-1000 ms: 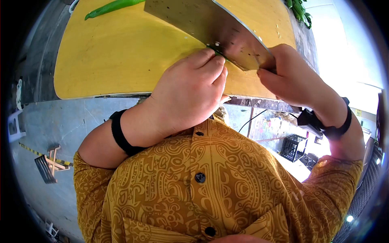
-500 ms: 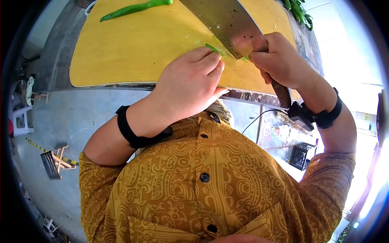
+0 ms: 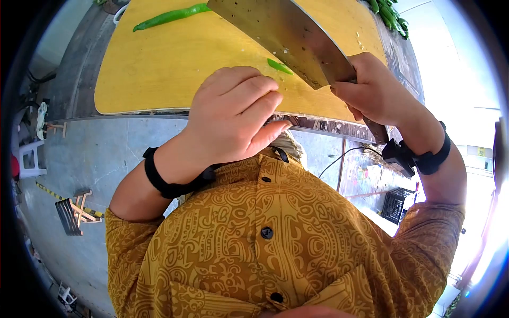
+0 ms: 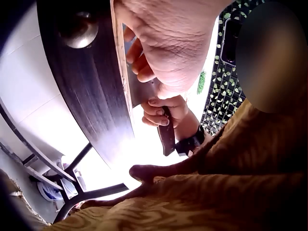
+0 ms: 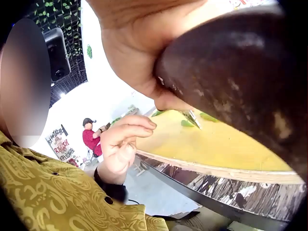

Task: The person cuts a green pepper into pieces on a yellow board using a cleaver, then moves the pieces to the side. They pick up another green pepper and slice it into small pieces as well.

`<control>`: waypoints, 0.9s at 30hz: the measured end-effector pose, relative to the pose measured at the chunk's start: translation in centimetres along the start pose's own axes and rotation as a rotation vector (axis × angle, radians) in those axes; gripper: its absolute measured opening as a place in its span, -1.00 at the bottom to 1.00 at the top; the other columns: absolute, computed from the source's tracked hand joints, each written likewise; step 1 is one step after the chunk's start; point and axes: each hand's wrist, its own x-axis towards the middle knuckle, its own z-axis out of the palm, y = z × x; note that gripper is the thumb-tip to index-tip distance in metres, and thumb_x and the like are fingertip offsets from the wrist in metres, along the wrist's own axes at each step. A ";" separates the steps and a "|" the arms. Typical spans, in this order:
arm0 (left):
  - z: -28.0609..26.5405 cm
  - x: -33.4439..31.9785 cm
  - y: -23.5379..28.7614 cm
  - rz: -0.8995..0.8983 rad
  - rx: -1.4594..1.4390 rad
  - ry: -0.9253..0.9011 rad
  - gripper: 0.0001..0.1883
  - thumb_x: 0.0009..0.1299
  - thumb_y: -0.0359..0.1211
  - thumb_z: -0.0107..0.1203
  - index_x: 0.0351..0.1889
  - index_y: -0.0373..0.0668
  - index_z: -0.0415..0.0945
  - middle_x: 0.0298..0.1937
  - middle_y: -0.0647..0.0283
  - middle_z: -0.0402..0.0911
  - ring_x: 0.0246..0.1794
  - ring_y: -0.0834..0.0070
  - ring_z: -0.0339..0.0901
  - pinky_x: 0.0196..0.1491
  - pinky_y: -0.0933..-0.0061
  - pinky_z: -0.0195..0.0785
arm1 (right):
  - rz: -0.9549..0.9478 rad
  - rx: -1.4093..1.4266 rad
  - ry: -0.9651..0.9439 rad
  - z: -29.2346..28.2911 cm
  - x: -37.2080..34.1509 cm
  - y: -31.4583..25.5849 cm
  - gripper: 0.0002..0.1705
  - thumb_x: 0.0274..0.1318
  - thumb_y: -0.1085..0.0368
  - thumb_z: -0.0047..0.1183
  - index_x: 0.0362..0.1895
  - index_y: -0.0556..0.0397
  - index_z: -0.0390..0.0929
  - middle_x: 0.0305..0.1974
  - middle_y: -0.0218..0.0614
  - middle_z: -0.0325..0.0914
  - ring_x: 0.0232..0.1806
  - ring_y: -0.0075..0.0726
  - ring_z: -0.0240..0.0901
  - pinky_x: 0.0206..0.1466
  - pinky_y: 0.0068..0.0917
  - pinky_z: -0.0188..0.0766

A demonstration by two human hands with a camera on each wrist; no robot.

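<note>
My right hand point(image 3: 374, 87) grips the dark handle of a cleaver point(image 3: 283, 37), whose broad blade slants over the yellow cutting board point(image 3: 159, 69). In the left wrist view the cleaver handle point(image 4: 166, 132) shows below the curled fingers. Just left of the blade's edge lies a short piece of green pepper point(image 3: 279, 66) on the board. My left hand point(image 3: 236, 114) hovers at the board's near edge, beside that piece, its fingers loosely bent and holding nothing. A long green pepper point(image 3: 172, 17) lies toward the board's far left.
Several green peppers point(image 3: 391, 16) are heaped at the far right, past the board, on the dark table point(image 3: 74, 79). Small pale bits dot the board near the blade. A folding stool point(image 3: 77, 212) and a black crate point(image 3: 397, 205) are on the floor. Another person point(image 5: 91, 137) appears in the background.
The left hand has let go of the pepper piece and drawn back to the left. The cleaver has moved off the piece to the right, then tipped slightly back toward the body.
</note>
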 end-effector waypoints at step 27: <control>-2.7 -3.2 -0.5 -0.104 0.142 0.063 -0.77 0.05 -0.37 0.26 -0.35 -0.26 0.60 -0.21 0.17 0.61 -0.24 0.21 0.52 -0.22 0.29 0.39 | 0.076 -0.214 -0.050 0.0 1.5 -2.1 -0.73 -0.03 0.36 -0.09 -0.54 0.41 0.40 -0.72 -0.06 0.39 -0.70 -0.17 0.50 -0.58 -0.30 0.45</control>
